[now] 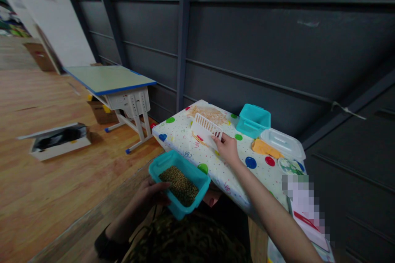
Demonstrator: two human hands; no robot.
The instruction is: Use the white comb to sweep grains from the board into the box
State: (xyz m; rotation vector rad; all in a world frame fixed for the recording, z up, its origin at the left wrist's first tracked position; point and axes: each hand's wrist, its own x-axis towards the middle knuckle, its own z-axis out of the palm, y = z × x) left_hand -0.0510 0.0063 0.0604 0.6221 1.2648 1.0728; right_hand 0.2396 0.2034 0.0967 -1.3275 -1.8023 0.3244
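My right hand pinches the scraper, roughly parallel to the table's near edge; yellow grains lie edgeward, towards the tub my left hand grips.

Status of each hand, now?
Left hand: closed, holding a teal rectangular plastic container of brownish beans.
Right hand: closed, holding a white slotted plastic panel.
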